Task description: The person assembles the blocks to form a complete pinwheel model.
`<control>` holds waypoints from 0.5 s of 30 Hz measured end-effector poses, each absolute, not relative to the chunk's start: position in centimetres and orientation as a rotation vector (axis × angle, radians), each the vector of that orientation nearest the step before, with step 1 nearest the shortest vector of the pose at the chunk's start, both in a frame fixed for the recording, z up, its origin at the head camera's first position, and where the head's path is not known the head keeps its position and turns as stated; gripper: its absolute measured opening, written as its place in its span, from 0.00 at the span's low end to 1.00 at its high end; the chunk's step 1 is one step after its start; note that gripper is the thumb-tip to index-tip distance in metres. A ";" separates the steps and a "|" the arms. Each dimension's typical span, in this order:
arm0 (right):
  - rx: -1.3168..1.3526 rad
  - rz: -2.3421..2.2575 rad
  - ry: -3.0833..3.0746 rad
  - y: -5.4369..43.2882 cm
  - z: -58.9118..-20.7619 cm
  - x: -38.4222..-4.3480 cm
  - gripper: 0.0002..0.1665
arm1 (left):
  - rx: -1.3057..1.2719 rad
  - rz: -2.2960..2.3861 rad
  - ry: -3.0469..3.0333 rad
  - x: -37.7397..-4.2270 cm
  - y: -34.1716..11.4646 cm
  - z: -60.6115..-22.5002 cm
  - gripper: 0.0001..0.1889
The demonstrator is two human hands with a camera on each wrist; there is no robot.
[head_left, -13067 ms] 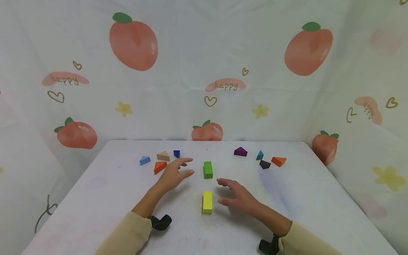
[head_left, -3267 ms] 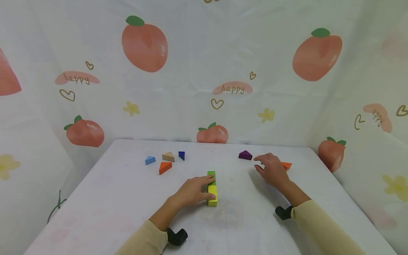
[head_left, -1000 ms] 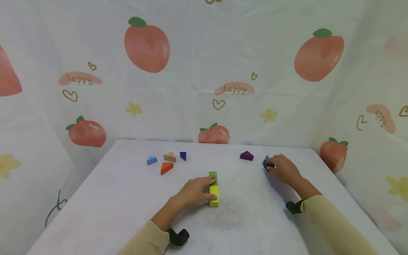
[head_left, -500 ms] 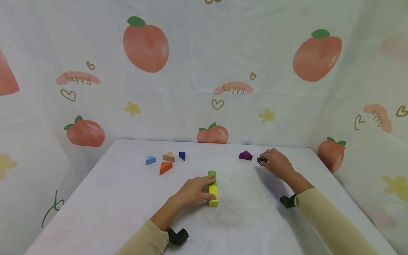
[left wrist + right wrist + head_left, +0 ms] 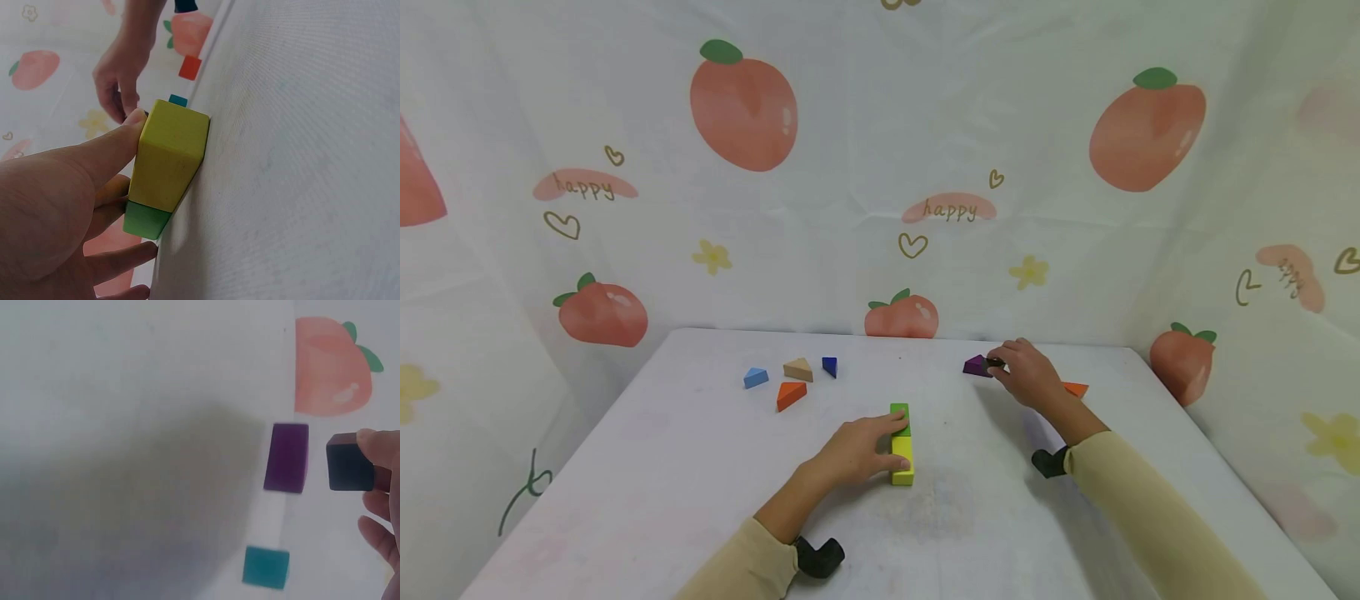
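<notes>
In the head view a green block (image 5: 898,410) and a yellow block (image 5: 902,455) lie end to end on the table. My left hand (image 5: 853,450) rests on them from the left, its thumb on the yellow block and a finger on the green one. The left wrist view shows the thumb touching the yellow block's upper edge. My right hand (image 5: 1026,375) pinches a small black block (image 5: 350,465) between thumb and fingers. It is held close beside the purple triangular block (image 5: 976,366) at the back of the table.
A teal block (image 5: 266,567), hidden in the head view, sits near the purple one. An orange block (image 5: 1077,389) shows partly behind the right arm. Back left lie light blue (image 5: 756,378), beige (image 5: 798,370), dark blue (image 5: 830,367) and orange-red (image 5: 792,396) blocks. A patterned cloth wall stands behind.
My right hand took hold of the black block and carried it left to the purple one. Earlier the green and yellow blocks stood apart; since then they were brought together and my left hand stays there.
</notes>
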State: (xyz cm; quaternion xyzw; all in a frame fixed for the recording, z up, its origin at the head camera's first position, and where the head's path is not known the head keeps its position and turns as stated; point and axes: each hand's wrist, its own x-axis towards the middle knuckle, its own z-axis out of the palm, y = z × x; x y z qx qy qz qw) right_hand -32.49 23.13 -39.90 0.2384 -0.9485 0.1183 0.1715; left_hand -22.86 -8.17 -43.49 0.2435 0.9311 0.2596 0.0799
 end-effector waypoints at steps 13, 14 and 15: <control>0.639 0.400 -2.654 19.6 -39.9 -32.9 0.13 | 0.719 0.780 2.785 -22.9 -8.2 -43.5 0.37; 0.636 0.412 -2.650 19.2 -39.9 -33.0 0.14 | 0.719 0.783 2.785 -22.9 -8.2 -43.5 0.37; 0.633 0.425 -2.647 18.9 -39.9 -33.1 0.14 | 0.719 0.786 2.785 -22.9 -8.2 -43.5 0.37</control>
